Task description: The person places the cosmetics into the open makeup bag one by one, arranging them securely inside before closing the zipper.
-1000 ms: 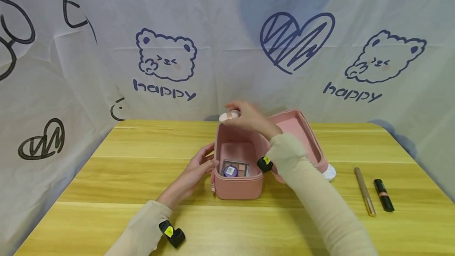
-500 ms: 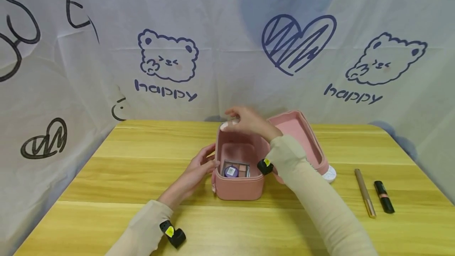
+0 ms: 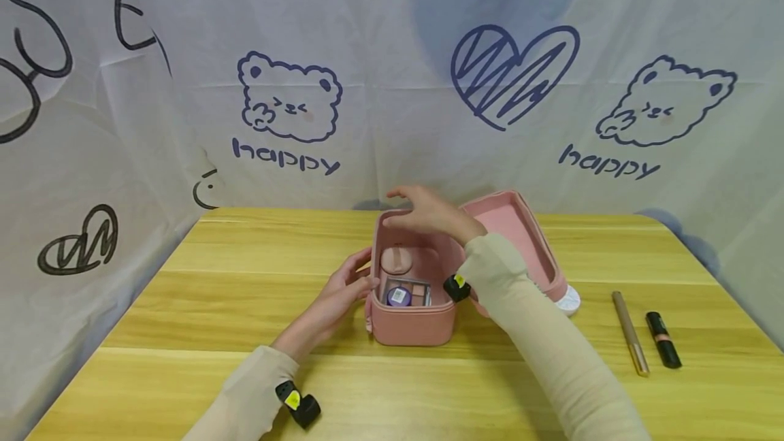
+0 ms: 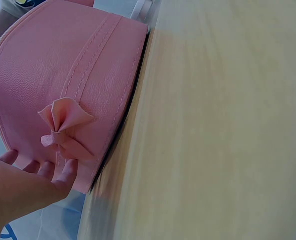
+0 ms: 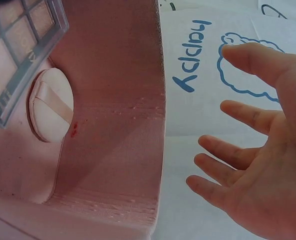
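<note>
Backdrop: white cloth (image 3: 392, 5) printed with blue bears and hearts, behind a yellow wood-grain table (image 3: 214, 291).

Head view: pink leatherette box-shaped case (image 3: 413, 327) on the table, long axis running away from the person. Its pink rimmed lid (image 3: 508, 223) is folded out to the right. Left hand (image 3: 335, 295) is against the case's left wall, thumb by the rim. Right hand (image 3: 425, 209) reaches over the case's far end, palm down, thumb and index spread, holding nothing. Oval beige cosmetic puff (image 3: 397, 261) is inside the case, toward its far left, below the right hand and right of the left hand. Puff's longer axis lies across the case; its ribbon band points along it. Rectangular clear-framed eyeshadow palette (image 3: 419, 290) and round purple pot (image 3: 399, 297) sit nearer the case's front. Slim brown pen (image 3: 629, 333) and black tube with pink band (image 3: 663, 340) lie right of the case.

Left wrist: relaxed fingers touch the case's side wall, beside a pink bow (image 4: 63, 131); no grip.

Right wrist: fingers fanned out, empty, beyond the case rim. Puff lies well apart from them, beside the palette.
</note>
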The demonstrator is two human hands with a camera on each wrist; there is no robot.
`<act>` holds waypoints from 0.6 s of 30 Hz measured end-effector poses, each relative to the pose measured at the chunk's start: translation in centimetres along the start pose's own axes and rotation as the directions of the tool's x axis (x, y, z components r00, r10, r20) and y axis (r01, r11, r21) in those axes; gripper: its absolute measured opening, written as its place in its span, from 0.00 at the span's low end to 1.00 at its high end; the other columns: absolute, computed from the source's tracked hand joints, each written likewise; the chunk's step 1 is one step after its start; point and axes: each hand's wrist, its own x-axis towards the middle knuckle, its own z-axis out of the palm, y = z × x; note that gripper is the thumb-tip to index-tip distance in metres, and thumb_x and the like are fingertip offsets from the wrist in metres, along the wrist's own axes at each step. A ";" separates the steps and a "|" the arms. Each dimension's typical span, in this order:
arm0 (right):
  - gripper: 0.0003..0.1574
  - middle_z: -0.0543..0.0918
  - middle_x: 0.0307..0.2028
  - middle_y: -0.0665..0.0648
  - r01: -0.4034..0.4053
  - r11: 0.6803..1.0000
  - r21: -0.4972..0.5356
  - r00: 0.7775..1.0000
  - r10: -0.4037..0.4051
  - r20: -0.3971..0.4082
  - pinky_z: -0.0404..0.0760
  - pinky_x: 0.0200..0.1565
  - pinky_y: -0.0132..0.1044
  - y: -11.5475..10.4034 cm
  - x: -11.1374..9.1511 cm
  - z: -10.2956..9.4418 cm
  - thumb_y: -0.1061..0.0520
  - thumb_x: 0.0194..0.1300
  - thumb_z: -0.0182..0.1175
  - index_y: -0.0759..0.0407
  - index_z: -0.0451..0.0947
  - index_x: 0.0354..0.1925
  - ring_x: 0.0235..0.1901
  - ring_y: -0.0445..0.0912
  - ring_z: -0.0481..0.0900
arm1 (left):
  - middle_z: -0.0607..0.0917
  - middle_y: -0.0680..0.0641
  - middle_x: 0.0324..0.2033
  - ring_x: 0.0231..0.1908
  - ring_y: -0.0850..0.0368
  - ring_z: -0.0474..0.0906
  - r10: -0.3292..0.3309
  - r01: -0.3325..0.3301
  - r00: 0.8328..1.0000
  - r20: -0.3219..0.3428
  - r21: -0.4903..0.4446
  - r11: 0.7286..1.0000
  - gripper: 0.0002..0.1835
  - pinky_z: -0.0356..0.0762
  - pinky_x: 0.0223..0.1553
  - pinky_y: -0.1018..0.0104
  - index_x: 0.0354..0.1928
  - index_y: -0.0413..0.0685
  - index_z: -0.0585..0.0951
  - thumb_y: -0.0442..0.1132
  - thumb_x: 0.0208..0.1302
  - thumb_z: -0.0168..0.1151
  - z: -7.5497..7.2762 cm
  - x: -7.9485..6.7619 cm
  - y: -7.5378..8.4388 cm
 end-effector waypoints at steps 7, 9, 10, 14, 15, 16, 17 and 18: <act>0.37 0.70 0.65 0.59 0.008 1.000 -0.011 1.000 -0.008 -0.004 0.65 0.63 0.48 -0.1 0.0 -0.1 0.50 0.62 0.64 0.58 0.67 0.67 0.64 0.52 0.66 | 0.55 0.38 0.72 0.69 0.42 0.55 0.003 -0.003 1.000 -0.001 0.005 1.000 0.36 0.60 0.64 0.50 0.74 0.42 0.52 0.35 0.67 0.53 0.1 0.0 0.0; 0.39 0.69 0.65 0.58 0.010 1.000 -0.014 1.000 -0.010 -0.002 0.65 0.63 0.48 -0.1 0.0 -0.1 0.50 0.62 0.65 0.58 0.66 0.67 0.64 0.53 0.65 | 0.55 0.38 0.72 0.69 0.43 0.55 0.004 -0.004 1.000 -0.004 0.004 1.000 0.36 0.60 0.63 0.50 0.74 0.42 0.52 0.35 0.67 0.53 0.1 0.1 0.0; 0.40 0.69 0.66 0.59 0.012 1.000 -0.019 1.000 -0.012 0.001 0.64 0.64 0.48 -0.1 -0.1 -0.1 0.50 0.61 0.65 0.58 0.66 0.68 0.65 0.53 0.64 | 0.56 0.38 0.72 0.69 0.43 0.55 0.004 -0.004 1.000 -0.006 0.004 1.000 0.36 0.61 0.63 0.50 0.74 0.42 0.53 0.35 0.67 0.53 0.1 0.1 0.0; 0.45 0.59 0.72 0.60 0.010 0.995 -0.099 1.000 -0.007 0.025 0.55 0.67 0.53 -0.1 -0.2 -0.2 0.45 0.61 0.65 0.56 0.61 0.72 0.71 0.56 0.51 | 0.57 0.39 0.71 0.69 0.43 0.56 0.008 -0.008 1.000 -0.013 0.010 1.000 0.36 0.61 0.63 0.51 0.74 0.41 0.53 0.35 0.66 0.54 0.1 0.1 0.0; 0.47 0.55 0.73 0.61 0.011 0.992 -0.122 1.000 -0.008 0.030 0.52 0.68 0.54 -0.2 -0.2 -0.2 0.44 0.61 0.64 0.55 0.60 0.72 0.72 0.56 0.47 | 0.57 0.39 0.71 0.69 0.43 0.56 0.011 -0.011 1.000 -0.012 0.012 1.000 0.36 0.61 0.63 0.51 0.74 0.41 0.53 0.35 0.66 0.54 0.1 0.1 0.0; 0.47 0.52 0.74 0.61 0.010 0.990 -0.143 0.999 -0.005 0.035 0.50 0.68 0.55 -0.2 -0.2 -0.2 0.42 0.61 0.64 0.53 0.59 0.73 0.73 0.57 0.43 | 0.57 0.38 0.71 0.69 0.42 0.56 0.013 -0.013 1.000 -0.012 0.015 1.000 0.36 0.61 0.63 0.51 0.74 0.41 0.53 0.35 0.66 0.54 0.1 0.1 -0.1; 0.48 0.48 0.75 0.61 0.007 0.986 -0.164 0.999 -0.002 0.035 0.47 0.68 0.57 -0.3 -0.3 -0.2 0.41 0.61 0.63 0.52 0.58 0.73 0.73 0.57 0.38 | 0.57 0.38 0.71 0.69 0.42 0.56 0.013 -0.013 1.000 -0.013 0.017 1.000 0.36 0.61 0.63 0.51 0.73 0.40 0.53 0.35 0.66 0.54 0.1 0.1 -0.1; 0.49 0.44 0.75 0.61 0.014 0.984 -0.180 0.999 -0.008 0.033 0.44 0.68 0.58 -0.4 -0.3 -0.2 0.39 0.61 0.63 0.52 0.57 0.74 0.73 0.58 0.35 | 0.57 0.38 0.71 0.69 0.42 0.56 0.012 -0.012 1.000 -0.013 0.016 1.000 0.36 0.61 0.63 0.51 0.73 0.40 0.53 0.35 0.66 0.54 0.1 0.1 -0.1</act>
